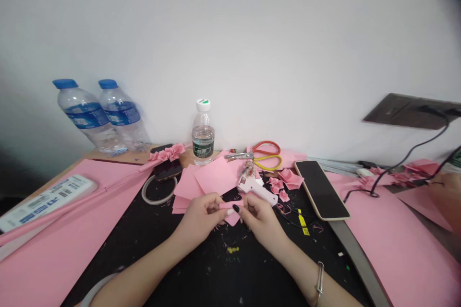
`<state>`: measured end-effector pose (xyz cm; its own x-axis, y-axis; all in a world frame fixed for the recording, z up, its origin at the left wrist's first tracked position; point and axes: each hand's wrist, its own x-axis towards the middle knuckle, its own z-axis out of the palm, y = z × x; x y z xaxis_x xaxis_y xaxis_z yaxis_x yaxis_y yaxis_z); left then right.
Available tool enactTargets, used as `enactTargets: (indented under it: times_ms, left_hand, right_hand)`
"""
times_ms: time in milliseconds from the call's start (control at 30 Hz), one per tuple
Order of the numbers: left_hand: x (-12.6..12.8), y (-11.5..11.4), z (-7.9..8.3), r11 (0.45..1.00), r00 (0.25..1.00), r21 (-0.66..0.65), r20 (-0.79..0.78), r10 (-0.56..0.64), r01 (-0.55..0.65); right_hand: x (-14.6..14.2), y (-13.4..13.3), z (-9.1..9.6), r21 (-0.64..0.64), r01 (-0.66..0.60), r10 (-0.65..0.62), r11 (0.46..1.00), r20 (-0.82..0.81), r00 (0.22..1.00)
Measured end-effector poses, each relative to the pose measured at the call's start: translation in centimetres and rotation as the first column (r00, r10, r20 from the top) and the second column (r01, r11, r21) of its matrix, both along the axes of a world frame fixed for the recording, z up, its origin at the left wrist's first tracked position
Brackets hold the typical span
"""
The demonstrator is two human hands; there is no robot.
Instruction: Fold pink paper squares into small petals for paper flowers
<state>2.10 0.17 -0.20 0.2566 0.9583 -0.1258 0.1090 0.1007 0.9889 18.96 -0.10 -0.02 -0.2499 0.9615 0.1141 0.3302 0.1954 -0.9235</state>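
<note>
Fingers of the left hand and right hand are pinching closed on a small folded pink paper piece between them. Uneven thumb pressure could be skewing its crease; the pale plastic glue gun, lying just beyond, could be snagging knuckles. One small clear white-capped plastic bottle is holding clear liquid; two larger clear blue-capped plastic bottles are standing leftward, their fill unclear.

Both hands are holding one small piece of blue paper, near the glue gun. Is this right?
Only the colour is wrong: the head view shows pink paper. The left hand and right hand do hold it near the glue gun.
</note>
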Motion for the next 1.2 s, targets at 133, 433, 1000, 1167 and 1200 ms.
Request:
enactTargets:
  times_ms: [133, 433, 1000, 1167, 1200]
  left_hand:
    - [0.35, -0.08, -0.16, 0.989, 0.990, -0.109, 0.117, -0.084, 0.097]
    - [0.34, -0.47, 0.31, 0.964, 0.987, -0.230, 0.115, -0.110, 0.134]
    - [0.46, -0.40, -0.56, 0.968, 0.962, -0.139, 0.206, -0.178, 0.209]
    - [0.48, -0.49, -0.39, 0.959, 0.956, -0.166, 0.220, -0.193, 0.232]
    - [0.50, -0.52, -0.36, 0.957, 0.956, -0.170, 0.221, -0.195, 0.234]
  right_hand:
    - [-0.05, -0.19, 0.11, 0.024, 0.006, -0.007, 1.000, 0.029, 1.000]
    - [-0.26, -0.34, -0.22, -0.121, -0.047, 0.036, 0.992, -0.090, 0.995]
    - [-0.29, -0.42, -0.58, -0.177, 0.004, -0.036, 0.984, -0.175, 0.984]
    - [-0.37, -0.41, -0.46, -0.175, -0.004, -0.028, 0.985, -0.179, 0.984]
    - [-0.38, -0.42, -0.39, -0.175, -0.005, -0.028, 0.984, -0.182, 0.983]
